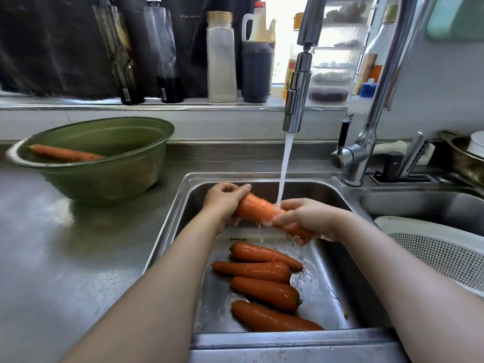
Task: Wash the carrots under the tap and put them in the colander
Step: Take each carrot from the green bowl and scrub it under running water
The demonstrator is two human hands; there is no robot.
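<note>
Kitchen sink, mid-wash: at far left a round green plastic bowl (pixel 104 179) sits on the steel counter (pixel 52 258) w/ a lone orange carrot (pixel 65 153) lying inside, toward its left wall. Moving right, the person's left hand (pixel 225 197) curls fingers & thumb round the thick far end of a fat orange carrot (pixel 258 209), held above the stainless steel sink (pixel 288 339) and slanting down to the right. The stream of water (pixel 285 166) from the chrome pull-down tap (pixel 297 100) lands on it approx. mid-length, just beside the right hand (pixel 306 218), whose fingers wrap the thinner near end. Below the hands, four more orange carrots (pixel 264 290) lie wet on the sink floor, roughly side by side. At near right a white perforated plastic colander (pixel 440 255) sits by the second basin, well apart from the bowl; no carrot shows in the part in view. Step in hand, by the look of it: rinsing & rubbing one carrot, w/ the job early, five others not yet in the colander. Next move prob. calls for turning the carrot so the stream reaches every side, then carrying it right and setting it in the colander before reaching for another. Wet skin may be slippery, so a firm hold seems wise.
</note>
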